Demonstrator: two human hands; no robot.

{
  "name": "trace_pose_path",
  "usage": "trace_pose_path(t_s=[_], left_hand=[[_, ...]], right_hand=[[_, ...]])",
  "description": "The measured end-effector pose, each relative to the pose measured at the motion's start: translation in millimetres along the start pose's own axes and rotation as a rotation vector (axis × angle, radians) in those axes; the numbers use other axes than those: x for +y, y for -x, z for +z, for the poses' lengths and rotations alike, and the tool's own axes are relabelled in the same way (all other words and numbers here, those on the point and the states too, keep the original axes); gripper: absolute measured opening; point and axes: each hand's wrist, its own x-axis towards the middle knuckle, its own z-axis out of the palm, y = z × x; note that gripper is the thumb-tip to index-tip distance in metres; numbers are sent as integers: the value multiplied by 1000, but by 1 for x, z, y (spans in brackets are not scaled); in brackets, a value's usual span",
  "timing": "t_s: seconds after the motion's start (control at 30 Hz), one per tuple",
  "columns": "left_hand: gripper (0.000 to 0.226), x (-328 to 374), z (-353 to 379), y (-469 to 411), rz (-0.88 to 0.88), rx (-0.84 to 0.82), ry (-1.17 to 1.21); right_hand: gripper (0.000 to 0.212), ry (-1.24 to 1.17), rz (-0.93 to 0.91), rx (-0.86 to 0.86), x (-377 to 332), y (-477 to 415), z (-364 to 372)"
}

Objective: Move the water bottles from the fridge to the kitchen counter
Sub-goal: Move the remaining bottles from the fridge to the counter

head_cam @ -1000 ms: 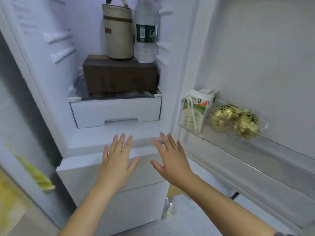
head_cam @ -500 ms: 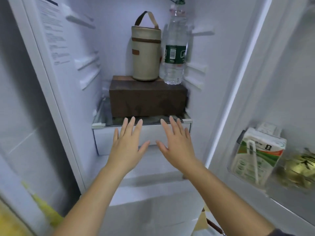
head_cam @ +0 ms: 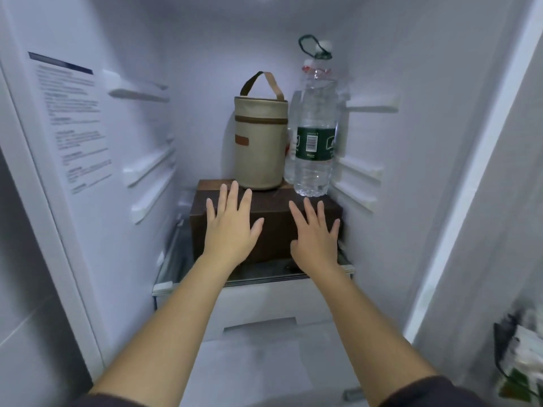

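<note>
1 close head-worn view straight into the fridge (head_cam: pixel 205 48), blurred right edge perhaps its door (head_cam: pixel 499 230)

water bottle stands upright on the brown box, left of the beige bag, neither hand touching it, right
No: the head view shows the water bottle to the right of the beige bag, not left. It does stand upright on the brown box, and neither the left hand nor the right hand touches it.

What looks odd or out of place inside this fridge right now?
Nothing is spilled or damaged. The one oddity: the water bottle and the beige zip bag stand upright on a brown box rather than directly on the glass shelf.
</note>
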Motion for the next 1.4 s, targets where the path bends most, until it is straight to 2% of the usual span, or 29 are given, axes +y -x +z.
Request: trace_pose_path(t_s=[0.2,0.4,0.5,0.6,0.73,0.9,1.1,1.23,1.4], left_hand=[[65,7,3,-59,100,-28,-54],[67,2,17,-72,51,-199,-73],[67,2,15,-74,25,-264,-44],[67,2,12,-76,20,-342,-30],[67,1,13,-78,8,-392,-21],[67,1,14,-79,7,-404,-47],[67,2,16,-79,0,-386,-64],[66,2,16,-80,1,-379,-69],[63,2,18,-80,-1,-365,-60]], right_hand=[[88,55,-13,31,6,-2,7],[77,49,15,6,0,-5,-6],[53,-101,51,47,-4,-23,-27],[42,-324,82,232,-10,-58,-52],[64,-511,149,410,-20,-111,-95],[91,-585,265,523,-28,-170,-136],[108,-623,385,451,-33,-203,-147],[110,-610,403,472,-35,-205,-143],[99,-648,346,527,-33,-193,-148]])
